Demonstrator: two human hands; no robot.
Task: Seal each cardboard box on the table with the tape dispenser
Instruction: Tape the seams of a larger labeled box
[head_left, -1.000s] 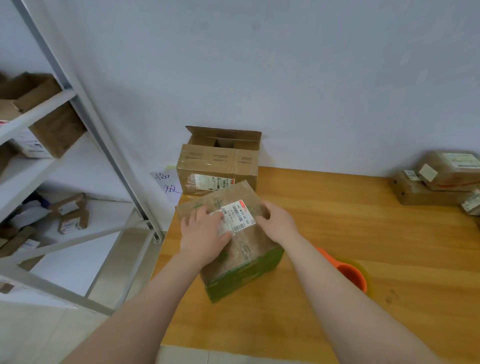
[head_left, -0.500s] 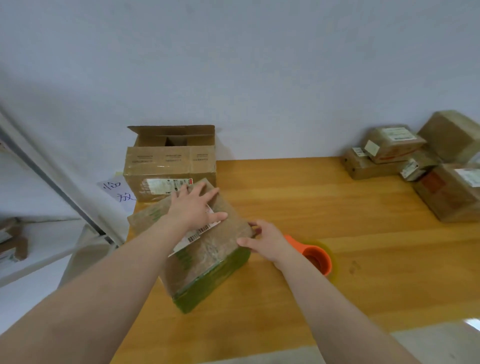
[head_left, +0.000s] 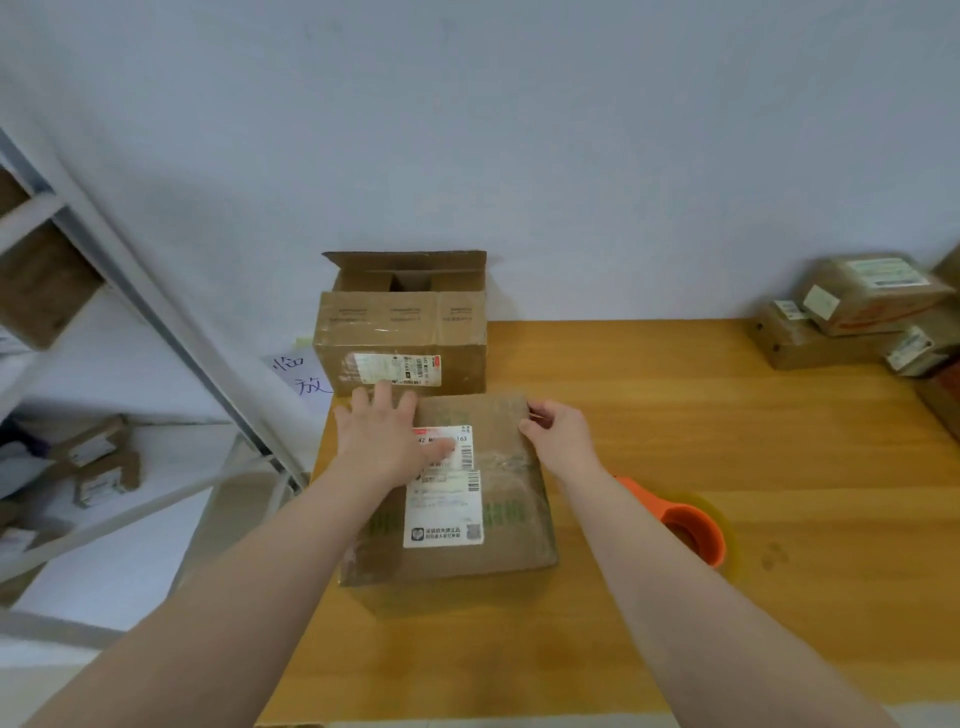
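- Pressing left hand (head_left: 387, 436) flat on the far-left top of the box (head_left: 498, 499), fingers straight and spread, thumb over the label (head_left: 444, 499).
- Gripping the box's far-right corner with right hand (head_left: 563, 441), fingers curled over the edge.
- Got the box near the table's (head_left: 727, 441) left end, just in front of the open box (head_left: 402, 332); dispenser (head_left: 691, 535) lying to its right, untouched.
- Versus half a second ago: squared up now instead of skewed, green side out of sight, right hand up at the far corner rather than by the near-right side.
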